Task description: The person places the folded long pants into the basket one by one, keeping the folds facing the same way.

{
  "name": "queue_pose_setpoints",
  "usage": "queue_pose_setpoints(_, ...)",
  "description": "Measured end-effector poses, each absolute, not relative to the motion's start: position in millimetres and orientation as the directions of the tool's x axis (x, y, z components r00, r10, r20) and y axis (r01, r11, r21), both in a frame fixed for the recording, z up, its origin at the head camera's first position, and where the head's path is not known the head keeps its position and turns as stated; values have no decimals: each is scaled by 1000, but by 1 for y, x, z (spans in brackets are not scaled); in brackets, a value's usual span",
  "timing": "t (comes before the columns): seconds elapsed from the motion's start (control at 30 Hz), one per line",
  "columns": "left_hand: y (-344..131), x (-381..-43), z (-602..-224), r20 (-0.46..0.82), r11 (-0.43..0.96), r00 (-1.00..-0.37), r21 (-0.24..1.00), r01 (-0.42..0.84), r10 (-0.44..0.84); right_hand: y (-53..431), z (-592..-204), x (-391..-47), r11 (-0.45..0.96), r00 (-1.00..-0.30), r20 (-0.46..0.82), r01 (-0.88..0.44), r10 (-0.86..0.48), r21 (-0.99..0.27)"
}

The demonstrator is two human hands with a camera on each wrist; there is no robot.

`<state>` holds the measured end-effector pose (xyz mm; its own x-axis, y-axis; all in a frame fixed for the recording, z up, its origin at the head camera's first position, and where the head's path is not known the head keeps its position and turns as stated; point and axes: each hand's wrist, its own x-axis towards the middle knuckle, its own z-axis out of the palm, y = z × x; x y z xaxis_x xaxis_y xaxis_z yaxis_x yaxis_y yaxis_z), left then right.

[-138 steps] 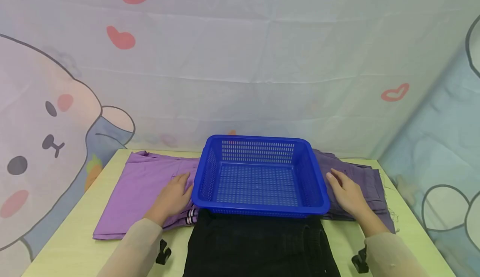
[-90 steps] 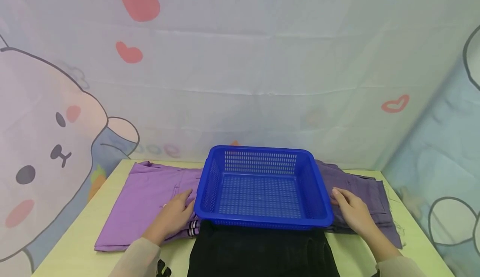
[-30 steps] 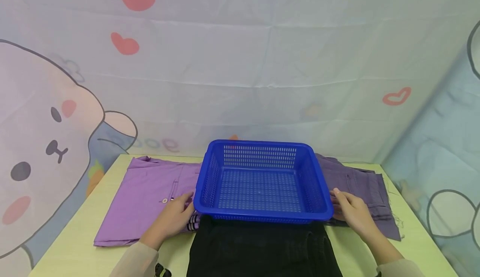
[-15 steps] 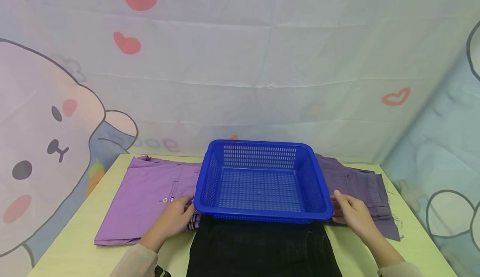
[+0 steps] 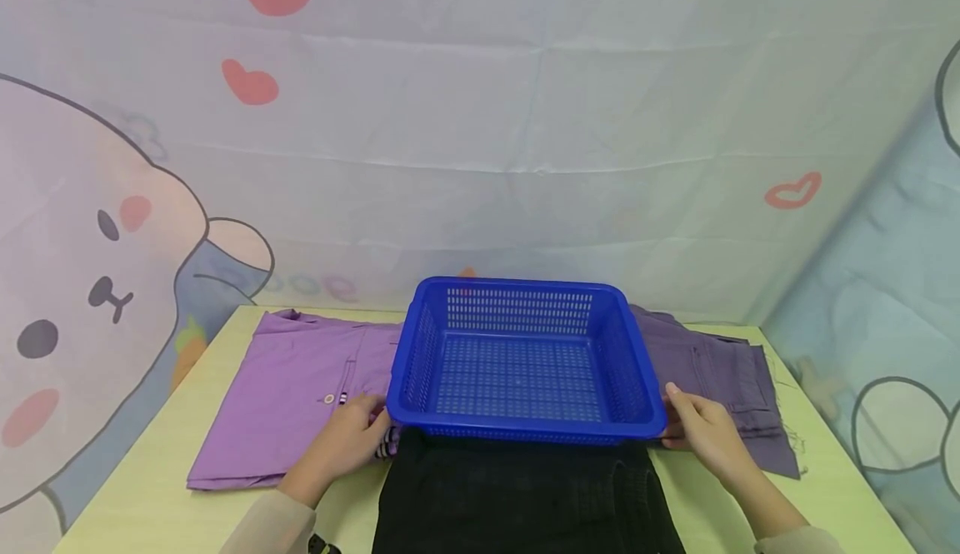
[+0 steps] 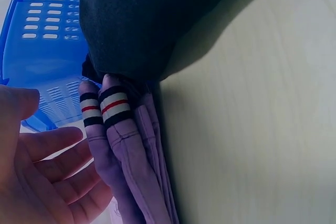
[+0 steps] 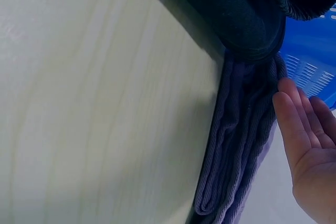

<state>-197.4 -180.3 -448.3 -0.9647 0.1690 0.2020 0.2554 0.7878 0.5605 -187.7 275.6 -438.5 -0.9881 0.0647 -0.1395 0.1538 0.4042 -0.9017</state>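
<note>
A blue plastic basket point(image 5: 517, 375) with perforated walls and floor sits in the middle, with nothing inside it. My left hand point(image 5: 347, 437) is at its left side, over folded light-purple clothing point(image 5: 292, 387) with a striped trim. Its fingers look fairly straight and the thumb stands apart in the left wrist view. On the other side, my right hand point(image 5: 708, 433) lies beside the basket's right wall, above folded dark-purple trousers point(image 5: 738, 371). Straight fingers point(image 7: 291, 121) point at the basket in the right wrist view; whether they touch it, I cannot tell.
Folded black clothing point(image 5: 517, 496) lies in front of the basket, partly under its front edge. All of it rests on a pale wooden table point(image 5: 135, 479). A printed fabric backdrop point(image 5: 517, 121) hangs behind the table's back edge.
Both hands have come slightly lower and closer in against the basket's sides since the earliest frame. The basket and the clothes stay in place; the head view shifts a little.
</note>
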Motion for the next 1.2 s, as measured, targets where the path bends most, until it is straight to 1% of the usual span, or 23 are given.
queue_pose_setpoints(0.23, -179, -196, -446, 201, 782, -965, 568, 256, 170, 276, -440, -186, 403, -987, -145, 160, 68, -901)
queue_pose_setpoints(0.57, -180, -195, -445, 176, 799, -973, 558, 226, 152, 275, -445, -184, 393, -986, -151, 169, 76, -904)
queue_pose_setpoints(0.77, -180, -194, -442, 157, 791, -977, 575, 207, 141, 274, -448, -184, 390, -981, -173, 192, 84, -901)
queue_pose_setpoints(1.2, -179, -189, -436, 66, 781, -990, 609, 136, 121, 274, -451, -179, 359, -977, -190, 212, 97, -909)
